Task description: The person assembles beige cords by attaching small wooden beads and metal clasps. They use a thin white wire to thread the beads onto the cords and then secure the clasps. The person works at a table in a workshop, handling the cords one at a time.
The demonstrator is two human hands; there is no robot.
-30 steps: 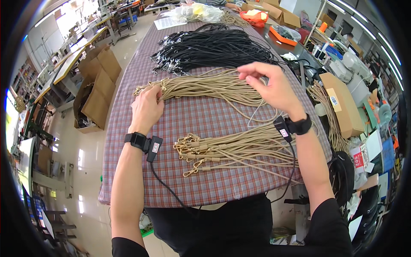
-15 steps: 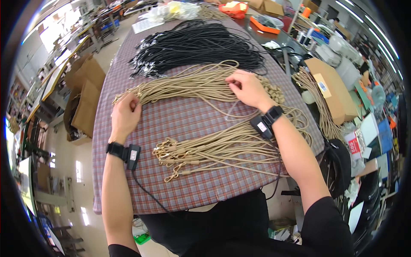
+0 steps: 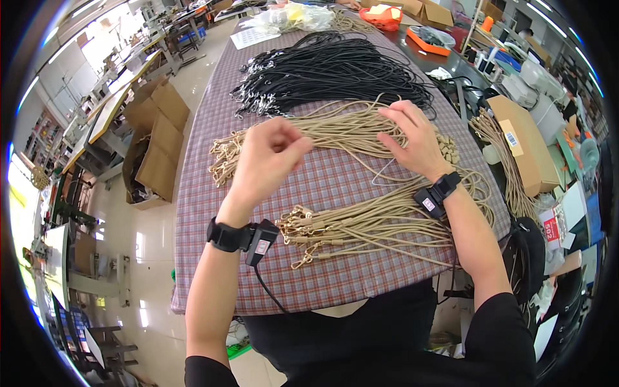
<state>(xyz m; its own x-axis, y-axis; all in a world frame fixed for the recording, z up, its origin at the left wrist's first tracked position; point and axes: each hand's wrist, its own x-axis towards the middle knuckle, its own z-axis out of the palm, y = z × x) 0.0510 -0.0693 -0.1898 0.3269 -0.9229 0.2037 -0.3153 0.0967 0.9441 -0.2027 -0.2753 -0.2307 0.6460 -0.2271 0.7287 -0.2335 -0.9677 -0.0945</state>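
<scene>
A long bundle of beige cords (image 3: 342, 132) with gold metal clips (image 3: 225, 157) at its left end lies across the table. My left hand (image 3: 271, 158) is raised over its left part, fingers curled and thumb apart, with nothing visible in it. Over the right part, my right hand (image 3: 416, 142) has its thumb and fingers spread. Whether its fingertips touch the cords I cannot tell. A thin whitish strip (image 3: 385, 182) shows below that hand. Closer to me lies a second group of beige cords (image 3: 380, 222), its gold snap hooks (image 3: 303, 226) pointing left.
Black cords (image 3: 342, 71) with silvery clips spread behind the beige bundle. Farther back are clear plastic bags (image 3: 290, 18) and a white sheet (image 3: 256, 37). An open cardboard box (image 3: 158, 145) stands left of the checked-cloth table (image 3: 225, 271); more beige cords (image 3: 506, 155) hang at the right.
My left hand has left the bundle's clip end, lifting and moving right, so the clips now show. My right hand has opened its fingers. The whole view has shifted somewhat.
</scene>
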